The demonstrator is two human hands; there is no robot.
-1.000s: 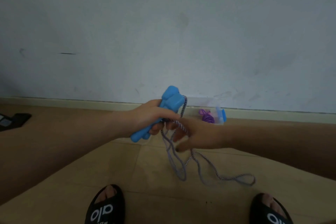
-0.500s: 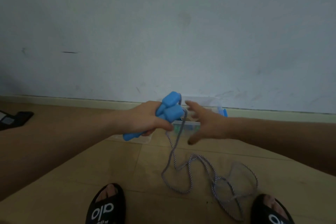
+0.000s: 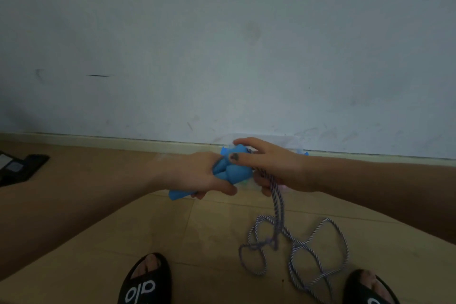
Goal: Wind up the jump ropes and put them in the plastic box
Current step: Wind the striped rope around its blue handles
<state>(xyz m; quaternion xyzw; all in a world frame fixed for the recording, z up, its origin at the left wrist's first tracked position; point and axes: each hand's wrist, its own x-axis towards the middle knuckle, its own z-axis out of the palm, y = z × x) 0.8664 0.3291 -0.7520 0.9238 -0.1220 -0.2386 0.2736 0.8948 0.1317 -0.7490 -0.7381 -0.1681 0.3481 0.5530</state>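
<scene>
Jump rope handles (image 3: 232,171) slant lower-left to upper-right in left hand (image 3: 197,175).

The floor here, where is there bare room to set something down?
Bare floor lies between the dark object at far left and the left forearm. By the right sandal it is crowded with loose rope loops.

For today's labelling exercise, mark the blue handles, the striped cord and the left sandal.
blue handles (image 3: 235,170): head view, thick upper end.
striped cord (image 3: 277,201): head view, hanging strands.
left sandal (image 3: 145,284): head view, strap.
</scene>
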